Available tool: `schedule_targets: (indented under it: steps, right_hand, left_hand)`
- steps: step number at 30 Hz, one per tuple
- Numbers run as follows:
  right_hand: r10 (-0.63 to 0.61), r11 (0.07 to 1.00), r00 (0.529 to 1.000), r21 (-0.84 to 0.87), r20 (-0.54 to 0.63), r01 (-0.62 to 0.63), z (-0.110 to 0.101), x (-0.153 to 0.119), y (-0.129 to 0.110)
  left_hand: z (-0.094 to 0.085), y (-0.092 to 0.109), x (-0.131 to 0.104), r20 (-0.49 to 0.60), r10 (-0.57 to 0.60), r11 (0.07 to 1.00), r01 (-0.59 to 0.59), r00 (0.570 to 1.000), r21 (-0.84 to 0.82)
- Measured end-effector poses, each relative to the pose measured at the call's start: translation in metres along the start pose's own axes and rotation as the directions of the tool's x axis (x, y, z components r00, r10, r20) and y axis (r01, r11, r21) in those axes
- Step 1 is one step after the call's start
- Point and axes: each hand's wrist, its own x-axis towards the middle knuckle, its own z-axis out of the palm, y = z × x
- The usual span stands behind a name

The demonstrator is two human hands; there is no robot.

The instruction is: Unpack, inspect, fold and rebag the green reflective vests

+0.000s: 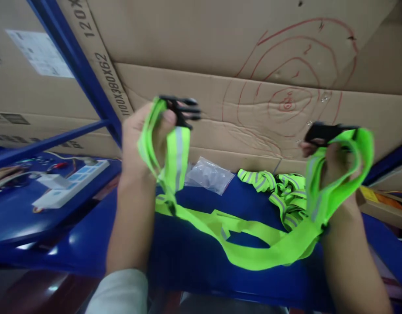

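Note:
Raised at left centre, my left hand [140, 135] grips the black pronged buckle half [184, 109] of a reflective strap, its thumb on the buckle's base. Opposite it, at the right, my right hand [335, 161] holds the other black buckle half [321, 133]. The two halves are wide apart. Between my hands the neon-green strap [253, 255] with grey reflective stripes sags in loops over the blue surface. Some webbing loops around each hand. Behind it lies a bunched heap of similar green striped webbing [289, 194].
A crumpled clear plastic bag [209, 174] lies on the blue shelf [194, 253]. To the left are a white power strip [71, 185] with a plug and cables. Cardboard [187, 43] with red-drawn rings stands behind. An open carton [384, 205] is at far right, and blue metal posts frame both sides.

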Motion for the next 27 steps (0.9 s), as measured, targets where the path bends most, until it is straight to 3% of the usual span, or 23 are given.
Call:
schedule_targets:
  steps: [4,10,15,19,22,27]
  right_hand:
    - [0.116,0.985,0.98,0.11,0.164,-0.135,0.019,-0.026,-0.007]
    - [0.172,0.95,0.942,0.202,0.289,-0.236,0.039,-0.037,-0.023]
    - [0.2,0.912,0.91,0.27,0.364,-0.309,0.047,-0.04,-0.016]
    - [0.206,0.882,0.917,0.339,0.343,-0.326,0.052,-0.04,-0.014]
    - [0.219,0.897,0.922,0.306,0.32,-0.319,0.054,-0.039,-0.016]
    - [0.207,0.929,0.922,0.23,0.328,-0.29,0.055,-0.04,-0.014]
  left_hand:
    - [0.029,0.001,-0.022,0.166,-0.203,0.979,0.205,0.965,0.009]
    - [0.055,0.002,-0.036,0.305,-0.339,0.929,0.368,0.89,-0.042]
    - [0.065,-0.002,-0.045,0.337,-0.347,0.93,0.368,0.875,0.001]
    - [0.068,-0.003,-0.046,0.274,-0.34,0.934,0.356,0.9,-0.009]
    - [0.069,-0.003,-0.045,0.244,-0.354,0.928,0.372,0.903,-0.029]
    - [0.071,-0.005,-0.046,0.297,-0.377,0.908,0.414,0.877,-0.069]
